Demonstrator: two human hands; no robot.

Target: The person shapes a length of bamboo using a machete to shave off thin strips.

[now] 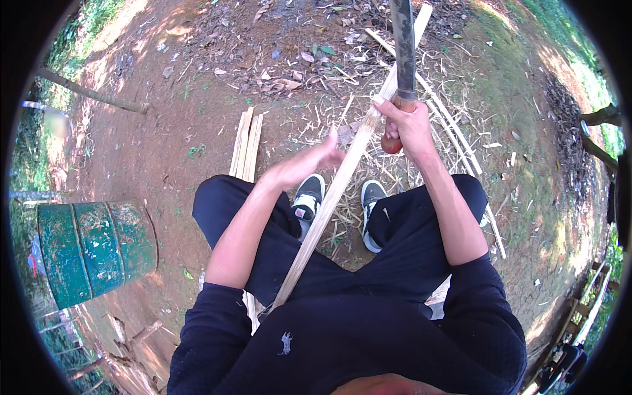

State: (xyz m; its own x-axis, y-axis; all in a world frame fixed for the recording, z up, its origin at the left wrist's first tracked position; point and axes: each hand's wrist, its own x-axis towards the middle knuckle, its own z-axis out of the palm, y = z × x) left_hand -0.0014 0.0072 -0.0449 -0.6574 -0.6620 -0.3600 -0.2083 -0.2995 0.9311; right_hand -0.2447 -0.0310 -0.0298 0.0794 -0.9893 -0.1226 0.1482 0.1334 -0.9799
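My right hand (409, 128) is wrapped round the wooden handle of a machete (403, 46), whose dark blade points away from me. The thumb of that hand rests at the edge of a long pale split strip of bamboo or wood (336, 191). This strip slants from my waist up to the far right, passing between my knees. On its left side is my left hand (316, 158), slightly blurred, thumb raised and fingers stretched out, holding nothing. Its fingertips come close to the strip; whether they touch it I cannot tell.
Several pale strips (247, 145) lie by my left knee, and thin strips (454, 125) on the right. Curly shavings (342, 224) litter the earth round my shoes (374, 204). A green metal drum (99, 247) is at left, near a wooden pole (99, 92).
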